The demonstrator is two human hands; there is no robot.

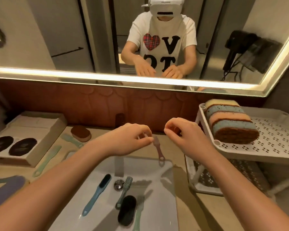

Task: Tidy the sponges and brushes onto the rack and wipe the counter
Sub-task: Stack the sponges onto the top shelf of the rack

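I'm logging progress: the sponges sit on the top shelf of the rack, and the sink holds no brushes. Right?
Not quite. The head view shows the sponges on the top shelf of the rack, but the sink holds several brushes, among them a blue brush and a black brush.

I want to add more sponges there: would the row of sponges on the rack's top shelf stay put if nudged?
Probably not. The sponges stand on edge, leaning together, so a nudge could topple the row. They look porous, so likely light and squashy. The rack shelf's raised rim should catch them.
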